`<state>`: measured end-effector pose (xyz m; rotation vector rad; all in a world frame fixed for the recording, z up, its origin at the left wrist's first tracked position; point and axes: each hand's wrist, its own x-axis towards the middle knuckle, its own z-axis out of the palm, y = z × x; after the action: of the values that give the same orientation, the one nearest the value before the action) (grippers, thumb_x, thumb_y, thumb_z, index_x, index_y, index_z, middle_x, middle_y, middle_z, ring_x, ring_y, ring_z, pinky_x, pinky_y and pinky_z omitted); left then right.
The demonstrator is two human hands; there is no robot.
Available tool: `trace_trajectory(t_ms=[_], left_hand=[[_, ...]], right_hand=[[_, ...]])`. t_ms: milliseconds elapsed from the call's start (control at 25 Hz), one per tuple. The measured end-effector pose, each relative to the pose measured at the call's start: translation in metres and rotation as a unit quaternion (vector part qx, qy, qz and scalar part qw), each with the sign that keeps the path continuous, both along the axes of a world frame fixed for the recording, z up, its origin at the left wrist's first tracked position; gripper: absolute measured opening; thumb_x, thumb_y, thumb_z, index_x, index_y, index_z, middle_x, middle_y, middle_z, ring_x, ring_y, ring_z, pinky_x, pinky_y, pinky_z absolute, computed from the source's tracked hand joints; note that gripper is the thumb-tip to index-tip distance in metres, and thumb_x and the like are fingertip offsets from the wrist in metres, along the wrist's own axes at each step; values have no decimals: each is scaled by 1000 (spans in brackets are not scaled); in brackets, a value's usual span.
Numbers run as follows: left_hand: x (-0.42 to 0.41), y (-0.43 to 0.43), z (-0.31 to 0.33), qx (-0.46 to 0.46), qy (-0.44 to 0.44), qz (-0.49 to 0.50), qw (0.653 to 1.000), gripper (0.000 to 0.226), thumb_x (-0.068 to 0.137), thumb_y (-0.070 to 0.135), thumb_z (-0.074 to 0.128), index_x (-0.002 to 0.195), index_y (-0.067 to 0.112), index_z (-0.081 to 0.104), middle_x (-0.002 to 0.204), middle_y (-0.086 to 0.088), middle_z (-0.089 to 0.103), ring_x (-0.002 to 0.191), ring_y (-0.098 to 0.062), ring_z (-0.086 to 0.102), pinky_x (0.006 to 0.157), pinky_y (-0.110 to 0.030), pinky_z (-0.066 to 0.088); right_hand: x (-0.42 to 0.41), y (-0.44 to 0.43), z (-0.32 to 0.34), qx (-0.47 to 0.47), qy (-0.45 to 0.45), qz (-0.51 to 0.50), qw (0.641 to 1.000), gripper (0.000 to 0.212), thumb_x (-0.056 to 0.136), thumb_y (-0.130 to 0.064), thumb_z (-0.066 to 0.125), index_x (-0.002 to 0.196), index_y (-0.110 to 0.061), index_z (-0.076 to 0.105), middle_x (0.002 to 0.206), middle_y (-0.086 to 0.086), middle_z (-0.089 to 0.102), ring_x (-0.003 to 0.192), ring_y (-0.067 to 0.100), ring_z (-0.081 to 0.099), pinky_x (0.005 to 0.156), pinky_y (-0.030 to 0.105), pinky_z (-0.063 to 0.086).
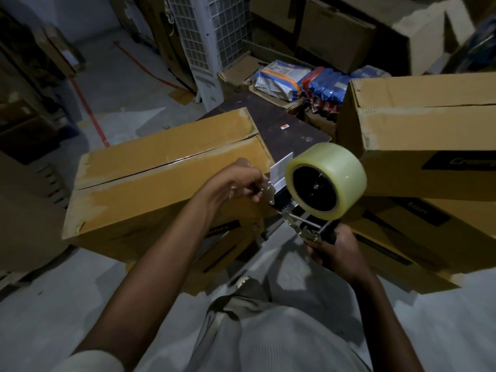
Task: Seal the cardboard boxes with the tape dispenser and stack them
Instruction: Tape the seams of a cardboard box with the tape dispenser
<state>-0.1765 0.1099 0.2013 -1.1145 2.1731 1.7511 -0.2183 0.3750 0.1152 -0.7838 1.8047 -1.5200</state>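
Observation:
A tape dispenser (303,210) with a big roll of clear tape (326,181) is held up in front of me. My right hand (335,249) grips its handle from below. My left hand (236,183) pinches the front end of the dispenser by its metal plate and white flap. Behind my left hand lies a long cardboard box (166,173) with its top flaps closed along a middle seam. At the right, a second cardboard box (424,116) sits on top of a third box (418,245).
A dark wooden table (284,122) lies behind the long box. Bags and packets (308,81) lie in open cartons beyond it. More cartons (332,33) and a white grid-fronted unit (204,36) stand at the back. The grey floor (112,84) spreads to the left.

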Motion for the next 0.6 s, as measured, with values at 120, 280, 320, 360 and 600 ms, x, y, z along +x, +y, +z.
trace_trajectory(t_ms=[120,280,320,360,600], left_hand=[[-11,-23,4,-48,-35,-39,997,11,93,-2,60,83,-5,59,72,-21,69,57,-27,66,51,-31,49],[-22,-47,4,-43,-23,-46,998,12,90,-5,60,79,-5,64,74,-24,67,58,-29,63,59,-36,50],[-25,-54,6,-45,-20,-47,998,14,90,-6,60,78,-5,66,72,-22,68,54,-26,61,57,-34,50],[-29,-65,10,-47,-20,-45,998,13,89,-5,62,79,-4,69,70,-18,69,52,-22,60,53,-30,49],[-64,-155,26,-102,-4,-42,994,11,91,7,72,95,-2,76,70,-1,75,57,-9,64,53,-24,51]], right_hand=[[-5,-14,1,10,13,0,1000,26,78,-4,68,68,14,52,59,32,51,46,19,45,46,24,37],[-13,-34,0,7,1,8,1000,37,81,-14,68,70,16,50,54,23,51,46,19,43,45,24,37],[-17,-37,-1,13,13,-2,1000,39,80,-20,68,70,14,51,55,21,54,46,21,45,46,28,38],[-21,-38,-2,21,36,-14,999,41,79,-26,69,68,10,53,56,22,55,46,23,47,47,33,39],[-32,-46,-8,52,89,-53,993,57,81,-49,68,64,4,53,54,20,54,46,22,48,45,44,40]])
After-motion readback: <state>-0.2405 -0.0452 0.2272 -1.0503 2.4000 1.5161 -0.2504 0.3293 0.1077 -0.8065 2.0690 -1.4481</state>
